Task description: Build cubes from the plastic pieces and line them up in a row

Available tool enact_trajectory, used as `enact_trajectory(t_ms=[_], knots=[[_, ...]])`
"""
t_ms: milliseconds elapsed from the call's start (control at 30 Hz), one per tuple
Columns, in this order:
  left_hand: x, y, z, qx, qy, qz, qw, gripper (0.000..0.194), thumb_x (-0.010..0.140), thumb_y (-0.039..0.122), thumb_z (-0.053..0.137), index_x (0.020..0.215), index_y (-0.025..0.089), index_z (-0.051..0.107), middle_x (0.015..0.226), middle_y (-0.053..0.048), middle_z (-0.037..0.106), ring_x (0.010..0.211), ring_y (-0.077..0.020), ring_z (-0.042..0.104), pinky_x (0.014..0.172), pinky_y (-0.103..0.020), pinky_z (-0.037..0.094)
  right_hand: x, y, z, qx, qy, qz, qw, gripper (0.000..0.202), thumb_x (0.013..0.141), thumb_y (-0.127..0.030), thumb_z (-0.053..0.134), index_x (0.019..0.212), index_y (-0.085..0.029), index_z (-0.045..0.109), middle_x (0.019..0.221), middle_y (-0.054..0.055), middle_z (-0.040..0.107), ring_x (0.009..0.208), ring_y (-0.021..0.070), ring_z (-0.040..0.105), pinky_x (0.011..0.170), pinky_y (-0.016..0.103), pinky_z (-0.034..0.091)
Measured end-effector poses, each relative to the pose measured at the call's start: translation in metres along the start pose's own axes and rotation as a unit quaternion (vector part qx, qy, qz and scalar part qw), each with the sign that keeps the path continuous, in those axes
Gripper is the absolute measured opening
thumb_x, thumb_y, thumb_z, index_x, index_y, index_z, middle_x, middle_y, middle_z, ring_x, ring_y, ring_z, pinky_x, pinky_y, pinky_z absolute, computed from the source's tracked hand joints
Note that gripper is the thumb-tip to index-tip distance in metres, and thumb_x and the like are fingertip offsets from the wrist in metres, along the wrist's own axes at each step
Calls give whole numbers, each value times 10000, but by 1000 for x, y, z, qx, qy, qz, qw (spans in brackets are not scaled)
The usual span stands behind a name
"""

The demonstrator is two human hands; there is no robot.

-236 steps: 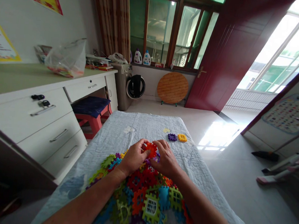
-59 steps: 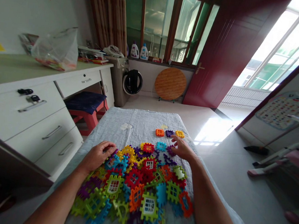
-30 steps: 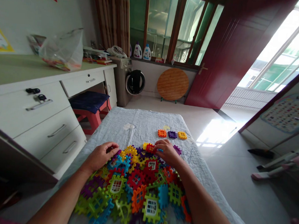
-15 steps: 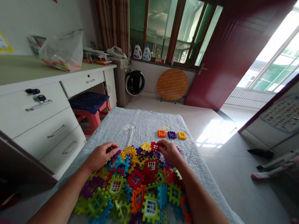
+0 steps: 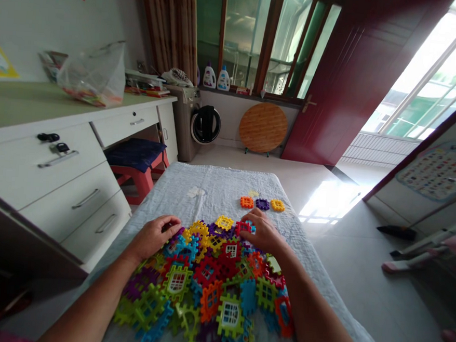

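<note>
The right hand clamps its grip on a red, squarish plastic piece at the far edge of a multicoloured plastic heap; its far side faces an orange plastic square, long axis unclear. The left hand curls at the heap's left; grip together or apart, I cannot tell.

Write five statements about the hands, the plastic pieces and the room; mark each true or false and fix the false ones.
1. The right hand touches a red piece. True.
2. The left hand is on the plastic bag. False: it is at the left edge of the pile; the bag is on the desk.
3. A purple piece lies between an orange piece and a yellow piece. True.
4. The round wooden board lies flat. False: it stands upright below the window.
5. Two white bottles stand by the window. True.
</note>
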State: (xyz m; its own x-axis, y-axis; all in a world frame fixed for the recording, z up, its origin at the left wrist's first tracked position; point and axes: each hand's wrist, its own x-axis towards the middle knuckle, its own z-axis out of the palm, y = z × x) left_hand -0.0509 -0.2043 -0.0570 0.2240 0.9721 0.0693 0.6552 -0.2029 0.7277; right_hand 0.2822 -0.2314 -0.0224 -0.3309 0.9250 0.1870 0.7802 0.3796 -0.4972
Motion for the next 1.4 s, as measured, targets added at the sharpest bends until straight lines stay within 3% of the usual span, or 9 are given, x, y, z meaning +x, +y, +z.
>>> enact_trajectory(t_ms=[100,167,367,567,800,1000,1067,1267,1400], knots=[[0,-1,0,-2,0,1,1000,391,802,546,496,932,204,634,876,-38,699,816,-210,640,772,-297,489,-3,-15,-4,37,-119,-74,989,307,704,-325,727,965,-208,615,944,26,563,868,165,537,791,290,429],[1,-1,0,-3,1,3,1000,393,798,547,498,932,204,636,881,-41,700,819,-210,641,766,-295,491,-5,-21,-2,35,-151,-93,984,374,670,-349,757,976,-201,602,962,31,558,890,173,527,797,296,430],[0,0,0,-4,5,1,1000,399,787,547,501,940,205,638,876,-42,700,821,-211,638,766,-298,490,-7,-21,0,40,-159,-113,980,408,681,-277,735,1053,-207,581,995,30,534,940,168,505,863,305,427],[-1,2,-1,-2,2,4,1000,383,799,535,491,929,206,637,868,-32,695,806,-206,635,762,-293,482,-9,-28,-1,18,-177,-104,979,474,586,-276,783,1011,-207,586,1013,32,514,962,192,482,866,325,429],[-1,3,-1,0,3,6,1000,396,788,542,494,925,203,646,865,-36,700,806,-210,635,758,-295,485,-9,-24,-5,32,-120,-93,988,407,610,-193,704,990,-206,560,975,26,530,896,171,509,818,300,438],[0,2,0,7,8,10,1000,392,788,548,497,913,213,657,843,-22,708,786,-206,646,732,-276,492,-3,12,-19,32,58,-12,998,404,690,-216,637,1088,-210,564,975,32,546,851,156,529,810,309,438],[0,1,0,10,8,13,1000,388,795,542,495,919,210,653,847,-25,706,789,-207,646,734,-276,491,-1,21,-18,20,83,4,996,416,693,-220,629,1104,-201,570,976,40,547,861,164,525,813,315,436],[0,0,0,8,4,18,1000,359,810,523,496,912,214,648,831,-16,702,773,-192,641,717,-258,485,1,21,2,-48,-7,10,999,414,624,-221,672,1034,-195,618,975,55,552,918,214,504,859,353,417],[0,-1,0,7,8,20,1000,361,803,526,504,905,214,656,827,-13,705,764,-190,644,701,-251,486,1,17,9,-73,-11,21,997,458,624,-262,684,1072,-198,613,1024,72,542,970,241,482,881,367,399]])
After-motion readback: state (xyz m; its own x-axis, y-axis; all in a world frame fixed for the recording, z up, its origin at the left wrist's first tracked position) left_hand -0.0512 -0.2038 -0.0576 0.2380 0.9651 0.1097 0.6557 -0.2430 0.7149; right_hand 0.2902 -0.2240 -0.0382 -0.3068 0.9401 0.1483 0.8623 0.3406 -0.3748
